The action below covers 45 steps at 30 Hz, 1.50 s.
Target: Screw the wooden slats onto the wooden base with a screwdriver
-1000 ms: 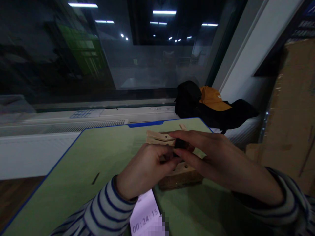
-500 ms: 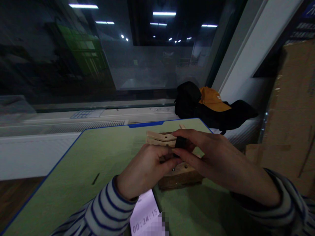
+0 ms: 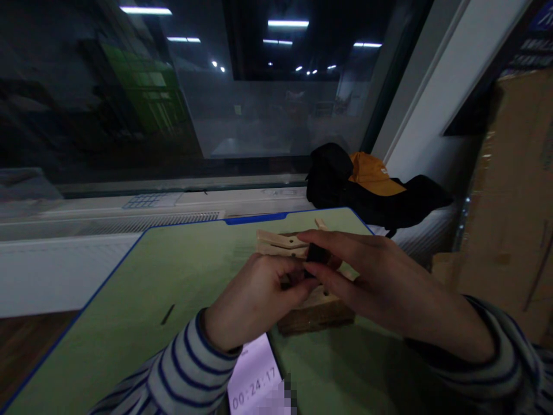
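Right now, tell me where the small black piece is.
Head view, just right of centre: the small black piece is pinched by fingers of the right hand, close beside the left hand, above the wooden block on the green mat.

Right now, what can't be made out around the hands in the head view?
All in the head view:
Small black part: pinched in the right hand; the fingers and dim light hide its shape.
Left hand: its curled fingers hide whether it grips anything.
Wooden block: both hands cover most of its top.
Timer display: cut off by the bottom edge and partly pixelated.
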Motion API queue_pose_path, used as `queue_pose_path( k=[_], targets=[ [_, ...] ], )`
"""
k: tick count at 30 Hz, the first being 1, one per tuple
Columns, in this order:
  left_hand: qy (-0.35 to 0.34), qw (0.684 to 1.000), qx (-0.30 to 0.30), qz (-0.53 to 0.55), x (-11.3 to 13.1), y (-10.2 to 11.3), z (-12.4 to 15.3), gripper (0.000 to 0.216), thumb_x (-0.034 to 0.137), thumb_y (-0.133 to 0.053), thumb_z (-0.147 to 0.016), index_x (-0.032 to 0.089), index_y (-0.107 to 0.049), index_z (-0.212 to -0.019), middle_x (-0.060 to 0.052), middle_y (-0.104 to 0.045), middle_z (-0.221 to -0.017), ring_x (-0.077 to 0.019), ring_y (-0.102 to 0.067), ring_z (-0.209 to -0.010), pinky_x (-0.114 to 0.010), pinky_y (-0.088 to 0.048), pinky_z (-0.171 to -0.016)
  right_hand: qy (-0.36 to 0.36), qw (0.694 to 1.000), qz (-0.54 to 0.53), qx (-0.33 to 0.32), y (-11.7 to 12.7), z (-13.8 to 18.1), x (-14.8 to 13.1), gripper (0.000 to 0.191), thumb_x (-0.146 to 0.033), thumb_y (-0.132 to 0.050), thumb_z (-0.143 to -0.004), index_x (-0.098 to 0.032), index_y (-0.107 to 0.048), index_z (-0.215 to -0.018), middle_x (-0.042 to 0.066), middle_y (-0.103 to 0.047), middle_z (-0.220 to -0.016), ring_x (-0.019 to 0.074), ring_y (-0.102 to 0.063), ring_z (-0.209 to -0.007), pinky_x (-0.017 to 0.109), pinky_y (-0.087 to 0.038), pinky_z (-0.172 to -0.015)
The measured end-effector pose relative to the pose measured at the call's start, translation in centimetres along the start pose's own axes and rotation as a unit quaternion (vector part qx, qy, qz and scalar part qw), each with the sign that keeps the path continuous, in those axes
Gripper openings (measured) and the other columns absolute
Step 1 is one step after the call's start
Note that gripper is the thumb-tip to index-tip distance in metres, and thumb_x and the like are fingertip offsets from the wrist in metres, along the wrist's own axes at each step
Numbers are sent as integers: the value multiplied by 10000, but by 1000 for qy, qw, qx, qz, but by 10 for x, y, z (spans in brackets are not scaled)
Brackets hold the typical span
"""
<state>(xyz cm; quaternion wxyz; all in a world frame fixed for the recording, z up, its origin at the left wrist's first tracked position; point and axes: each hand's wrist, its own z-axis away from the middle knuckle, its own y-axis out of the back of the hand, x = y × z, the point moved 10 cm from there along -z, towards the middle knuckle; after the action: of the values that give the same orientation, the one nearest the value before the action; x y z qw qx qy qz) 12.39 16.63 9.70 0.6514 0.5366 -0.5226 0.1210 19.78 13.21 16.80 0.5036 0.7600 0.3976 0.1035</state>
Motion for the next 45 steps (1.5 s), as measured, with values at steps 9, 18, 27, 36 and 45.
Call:
queue_pose_path(
  k=[9,18,27,36,45],
  targets=[
    [16,1000,14,12,-2,4,0,161,255,-607,-824,164,-717,-750,16,-671,-659,-121,-580,-612,-210,-414,-550,-14,1000,-8,-12,-2,-2,2,337,-236,-508,-927,-205,-504,-1262,-4,-694,-1088,98,-664,-924,186,-501,-828],
    [-9,1000,-4,-29,3,2,0,224,260,-558,-863,143,-690,-725,6,-628,-648,-121,-552,-621,-211,-403,-557,-31,999,6,-12,-3,0,5,398,-273,-537,-900,-202,-491,-1289,27,-713,-1058,131,-688,-842,221,-533,-705],
    [-11,1000,-16,-16,2,0,0,227,271,-549,-870,144,-687,-742,1,-641,-668,-125,-559,-638,-215,-408,-568,-9,1000,-12,-17,-4,2,2,388,-232,-499,-926,-228,-474,-1313,-3,-674,-1169,95,-649,-991,195,-486,-894],
    [-5,1000,-11,-17,2,1,0,233,294,-545,-869,153,-714,-791,-6,-679,-698,-130,-579,-625,-234,-437,-591,-12,1000,-6,-9,-3,-1,3,371,-219,-528,-909,-212,-494,-1278,25,-696,-1120,135,-678,-933,240,-534,-824],
    [15,1000,2,4,-6,1,-1,206,302,-582,-848,152,-720,-817,-19,-706,-744,-143,-605,-661,-241,-449,-613,-12,1000,13,-4,-2,-1,3,326,-242,-530,-916,-208,-503,-1239,17,-702,-1083,117,-677,-912,208,-511,-800]
  ],
)
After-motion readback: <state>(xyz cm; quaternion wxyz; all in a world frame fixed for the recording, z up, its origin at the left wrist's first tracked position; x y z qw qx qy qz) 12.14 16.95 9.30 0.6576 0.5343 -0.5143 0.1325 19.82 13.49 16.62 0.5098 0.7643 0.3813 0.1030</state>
